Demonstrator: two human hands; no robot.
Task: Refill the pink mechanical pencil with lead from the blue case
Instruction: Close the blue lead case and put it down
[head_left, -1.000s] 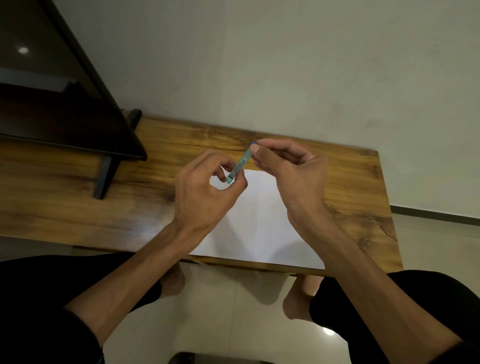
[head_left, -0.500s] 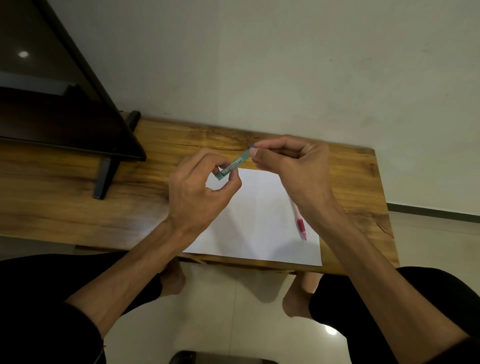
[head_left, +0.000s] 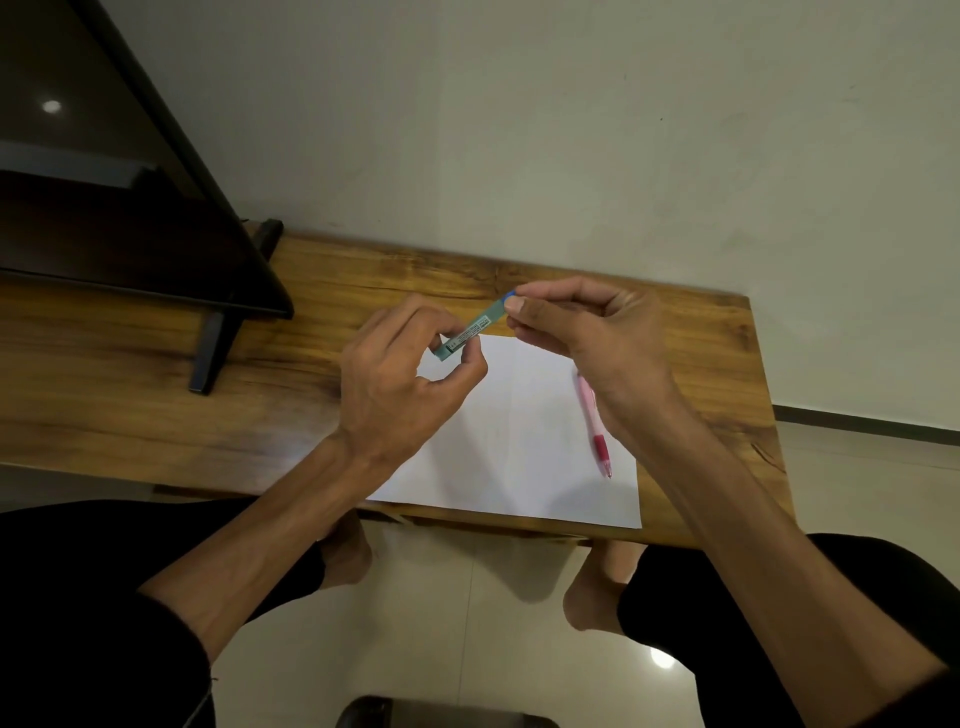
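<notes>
Pinching the blue case at both ends, our left hand clamps its lower end while our right hand nips the blue cap. A sharp pull could spill or snap the lead. Both hands hover over the white paper, where the pink mechanical pencil lies on the surface.

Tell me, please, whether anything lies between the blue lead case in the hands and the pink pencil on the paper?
Nothing visible does. The left hand and right hand hold the blue case above the white paper; the pink pencil lies on that sheet, partly under the right wrist, with only bare paper between.
</notes>
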